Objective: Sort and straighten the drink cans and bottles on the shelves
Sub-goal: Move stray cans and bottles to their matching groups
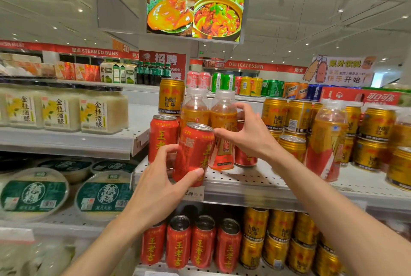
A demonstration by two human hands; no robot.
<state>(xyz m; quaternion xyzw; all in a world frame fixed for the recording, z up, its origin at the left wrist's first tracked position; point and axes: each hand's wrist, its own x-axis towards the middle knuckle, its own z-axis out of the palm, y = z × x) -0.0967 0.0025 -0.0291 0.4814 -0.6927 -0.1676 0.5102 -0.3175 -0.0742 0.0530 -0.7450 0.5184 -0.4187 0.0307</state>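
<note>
The left hand [164, 189] gripped a red can [193, 153] near its base, thumb and fingers curled round it; the can leaned to the right at the front edge of the middle shelf [244, 186]. The right hand [249, 133] touched the can's rim with its fingertips, the other fingers spread toward a bottle [223, 129] just behind, filled with orange drink below a clear neck. A second bottle [195, 108] stood beside it. Another red can [163, 137] stood upright to the left, with a gold can [171, 96] behind it. Gold cans [287, 115] were stacked to the right. On the lower shelf, red cans [191, 242] stood in a row beside more gold ones [280, 240].
</note>
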